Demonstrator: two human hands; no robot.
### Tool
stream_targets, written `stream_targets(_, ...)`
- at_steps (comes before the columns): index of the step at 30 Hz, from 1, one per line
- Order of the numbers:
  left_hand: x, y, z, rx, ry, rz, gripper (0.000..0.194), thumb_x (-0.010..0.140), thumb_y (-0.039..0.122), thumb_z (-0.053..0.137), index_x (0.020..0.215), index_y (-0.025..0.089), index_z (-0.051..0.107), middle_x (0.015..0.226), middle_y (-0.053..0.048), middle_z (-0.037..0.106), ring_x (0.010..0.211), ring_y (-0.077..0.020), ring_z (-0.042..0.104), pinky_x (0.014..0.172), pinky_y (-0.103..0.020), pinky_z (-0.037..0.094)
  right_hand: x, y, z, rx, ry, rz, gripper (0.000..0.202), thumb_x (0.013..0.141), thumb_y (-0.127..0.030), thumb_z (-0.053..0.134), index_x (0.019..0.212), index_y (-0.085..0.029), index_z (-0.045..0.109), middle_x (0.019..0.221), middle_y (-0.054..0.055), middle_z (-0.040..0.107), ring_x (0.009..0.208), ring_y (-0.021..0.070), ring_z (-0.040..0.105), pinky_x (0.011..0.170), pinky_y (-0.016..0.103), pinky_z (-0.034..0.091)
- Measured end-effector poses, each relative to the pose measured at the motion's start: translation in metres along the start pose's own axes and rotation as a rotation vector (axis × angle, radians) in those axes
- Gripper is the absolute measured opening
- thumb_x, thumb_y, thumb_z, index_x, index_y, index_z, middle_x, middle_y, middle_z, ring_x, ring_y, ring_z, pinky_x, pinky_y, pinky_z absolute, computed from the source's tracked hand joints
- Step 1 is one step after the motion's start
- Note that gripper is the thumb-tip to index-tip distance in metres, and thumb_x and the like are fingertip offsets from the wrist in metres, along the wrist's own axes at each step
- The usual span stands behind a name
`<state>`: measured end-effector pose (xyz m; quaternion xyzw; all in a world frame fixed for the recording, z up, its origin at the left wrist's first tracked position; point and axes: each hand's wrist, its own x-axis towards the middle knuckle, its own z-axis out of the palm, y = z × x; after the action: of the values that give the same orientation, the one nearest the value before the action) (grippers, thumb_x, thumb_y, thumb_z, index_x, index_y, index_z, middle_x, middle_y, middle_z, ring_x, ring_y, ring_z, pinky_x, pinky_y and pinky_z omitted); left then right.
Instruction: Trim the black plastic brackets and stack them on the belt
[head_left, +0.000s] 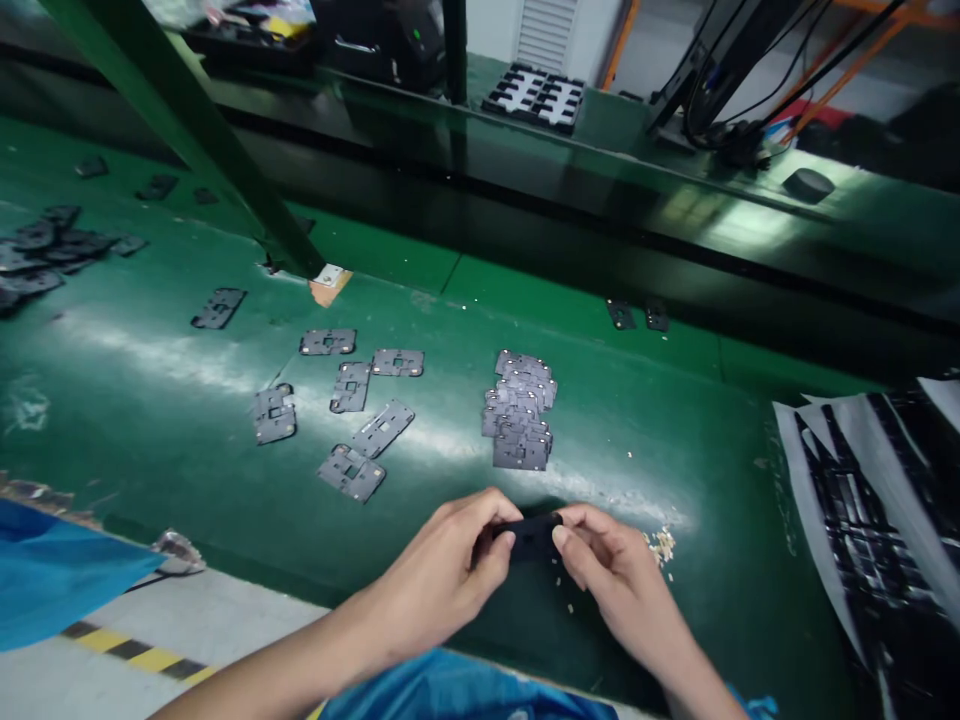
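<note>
Green bench top strewn with grey plates; left hand and right hand both pinch what looks like a dark part.

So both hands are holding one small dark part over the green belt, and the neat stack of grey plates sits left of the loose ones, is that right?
Not quite. In the head view the stack of grey plates sits right of the loose plates, not left. The rest holds: left hand and right hand hold one small dark part over the green belt.
</note>
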<state>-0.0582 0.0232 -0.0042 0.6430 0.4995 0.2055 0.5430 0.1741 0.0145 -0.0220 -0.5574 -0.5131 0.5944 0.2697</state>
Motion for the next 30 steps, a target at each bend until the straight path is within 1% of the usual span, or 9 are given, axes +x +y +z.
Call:
stream_targets(4,0.018,-0.002,-0.022,0.185,0.071,0.037,0.016,0.103,0.021,0.049,0.104,0.02,0.065,0.079,0.002,0.061,0.065,-0.0154,0.051,0.064,-0.027,0.035,0.036,-0.023,-0.055,-0.34,0.219,-0.18,0.034,0.092,-0.051,0.074,0.103,-0.019,0.081,0.071,0.002,0.069,0.062,0.0165,0.06,0.057,0.027,0.046)
stream_targets(6,0.03,-0.002,-0.027,0.213,0.09,0.047,0.015,0.101,0.02,0.051,0.104,0.02,0.065,0.078,0.002,0.061,0.065,-0.0153,0.05,0.065,-0.027,0.035,0.06,-0.034,-0.082,-0.392,0.315,-0.25,0.034,0.089,-0.051,0.076,0.093,-0.018,0.082,0.082,0.008,0.079,0.066,0.019,0.066,0.06,0.031,0.05)
stream_targets(8,0.041,-0.001,-0.03,0.147,0.077,0.02,0.012,0.1,0.022,0.053,0.101,0.019,0.065,0.073,0.004,0.058,0.063,-0.0148,0.049,0.062,-0.026,0.034,0.078,-0.044,-0.097,-0.406,0.373,-0.28,0.034,0.087,-0.051,0.076,0.088,-0.018,0.082,0.087,0.011,0.082,0.067,0.0206,0.069,0.062,0.033,0.052)
stream_targets(11,0.051,0.004,-0.031,-0.113,-0.021,-0.085,0.012,0.098,0.027,0.056,0.097,0.017,0.063,0.068,0.006,0.054,0.06,-0.0129,0.046,0.058,-0.024,0.034,0.086,-0.054,-0.094,-0.397,0.313,-0.291,0.033,0.087,-0.051,0.075,0.088,-0.019,0.082,0.088,0.01,0.082,0.072,0.0224,0.071,0.065,0.034,0.054)
stream_targets(14,0.051,0.011,-0.033,-0.303,-0.121,-0.193,0.017,0.097,0.032,0.058,0.1,0.016,0.061,0.07,0.005,0.057,0.057,-0.0108,0.047,0.056,-0.023,0.036,0.074,-0.06,-0.076,-0.409,0.126,-0.239,0.031,0.093,-0.049,0.071,0.09,-0.021,0.081,0.091,0.009,0.081,0.078,0.0225,0.071,0.068,0.033,0.054)
stream_targets(17,0.049,0.018,-0.035,-0.32,-0.157,-0.223,0.019,0.096,0.033,0.06,0.102,0.015,0.062,0.071,0.005,0.057,0.057,-0.01,0.046,0.056,-0.023,0.036,0.059,-0.063,-0.063,-0.437,0.0,-0.176,0.03,0.098,-0.047,0.064,0.092,-0.022,0.079,0.087,0.005,0.077,0.075,0.0194,0.067,0.065,0.03,0.05)
stream_targets(22,0.049,0.023,-0.036,-0.321,-0.179,-0.211,0.019,0.098,0.034,0.057,0.102,0.015,0.062,0.069,0.007,0.052,0.059,-0.0105,0.044,0.057,-0.024,0.035,0.048,-0.064,-0.055,-0.406,-0.094,-0.118,0.029,0.102,-0.044,0.058,0.096,-0.023,0.077,0.079,0.002,0.072,0.069,0.0162,0.064,0.061,0.028,0.047)
stream_targets(26,0.052,0.02,-0.036,-0.246,-0.172,-0.179,0.018,0.1,0.032,0.053,0.102,0.016,0.062,0.069,0.007,0.05,0.06,-0.0117,0.045,0.058,-0.025,0.035,0.051,-0.062,-0.054,-0.446,-0.123,-0.13,0.029,0.102,-0.042,0.056,0.096,-0.023,0.077,0.078,0.001,0.073,0.07,0.0166,0.067,0.062,0.027,0.049)
stream_targets(30,0.055,0.008,-0.033,0.183,-0.01,-0.03,0.019,0.103,0.024,0.05,0.107,0.017,0.067,0.078,0.001,0.062,0.067,-0.0156,0.055,0.065,-0.028,0.04,0.075,-0.054,-0.082,-0.547,-0.042,-0.171,0.031,0.098,-0.047,0.06,0.1,-0.023,0.079,0.094,0.006,0.081,0.081,0.0209,0.075,0.07,0.03,0.058)
